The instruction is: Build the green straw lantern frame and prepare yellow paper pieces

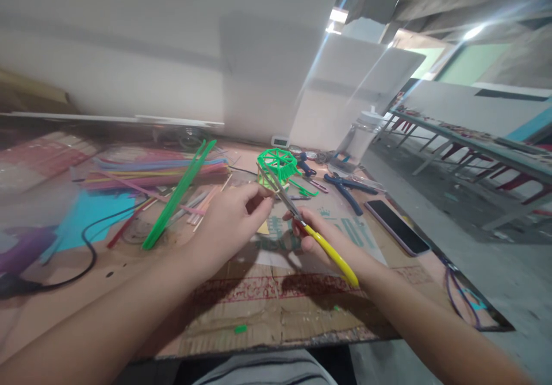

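Note:
My right hand (317, 235) grips a pair of scissors (328, 250) with yellow handles. Their metal blades point up and to the left and look slightly parted, past the fingertips of my left hand (237, 212). The thumb and index finger of that left hand are pinched together. What they hold is hidden and blurred, though a thin pale edge shows close to the fingertips. Just behind the blades stands a green openwork frame (278, 163) with a spoked, wheel-like top. Its lower part is partly covered by the blades and my left fingers.
Green strips (179, 195) lie left of my left hand, before a bundle of coloured sticks (159, 175). Blue-handled pliers (345, 192), a phone (397, 228) and a clear bottle (356, 143) are on the right. A purple tool (28, 250) with a black cable lies far left.

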`<action>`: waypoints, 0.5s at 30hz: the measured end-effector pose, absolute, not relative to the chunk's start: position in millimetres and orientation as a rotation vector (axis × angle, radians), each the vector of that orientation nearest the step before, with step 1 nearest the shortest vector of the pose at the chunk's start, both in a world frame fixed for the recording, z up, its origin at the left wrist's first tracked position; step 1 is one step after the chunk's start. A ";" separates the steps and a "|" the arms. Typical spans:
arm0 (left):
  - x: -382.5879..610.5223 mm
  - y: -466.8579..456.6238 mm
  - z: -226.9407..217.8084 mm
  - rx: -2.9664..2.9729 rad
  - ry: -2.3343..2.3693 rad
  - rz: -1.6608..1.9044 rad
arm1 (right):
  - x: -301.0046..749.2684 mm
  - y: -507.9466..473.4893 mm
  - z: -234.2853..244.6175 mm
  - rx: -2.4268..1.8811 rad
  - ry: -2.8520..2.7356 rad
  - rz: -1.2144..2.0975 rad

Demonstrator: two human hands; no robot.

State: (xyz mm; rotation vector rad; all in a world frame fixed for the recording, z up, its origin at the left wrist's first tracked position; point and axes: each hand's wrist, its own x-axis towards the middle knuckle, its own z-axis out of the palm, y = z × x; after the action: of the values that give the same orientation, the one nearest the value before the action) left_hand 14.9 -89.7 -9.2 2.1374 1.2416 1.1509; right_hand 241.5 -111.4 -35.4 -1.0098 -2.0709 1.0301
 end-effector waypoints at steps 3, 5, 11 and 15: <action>14.5 -89.6 -9.9 2.206 1.271 1.146 | 239.1 -112.0 -36.5 -1.043 -2.057 1.019; 14.4 -89.5 -10.5 2.239 1.293 1.133 | 237.5 -111.5 -38.0 -1.058 -2.042 1.011; 14.3 -89.2 -11.5 2.244 1.325 1.091 | 233.7 -106.4 -40.3 -1.113 -1.983 0.984; 13.8 -88.7 -11.8 2.209 1.319 1.046 | 234.7 -103.4 -42.0 -1.145 -1.968 1.018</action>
State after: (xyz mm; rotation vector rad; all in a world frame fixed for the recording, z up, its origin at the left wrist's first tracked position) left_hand 13.8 -88.7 -11.8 2.2085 1.3186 1.0463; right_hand 234.7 -103.4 -42.0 -1.1451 -1.9684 1.0180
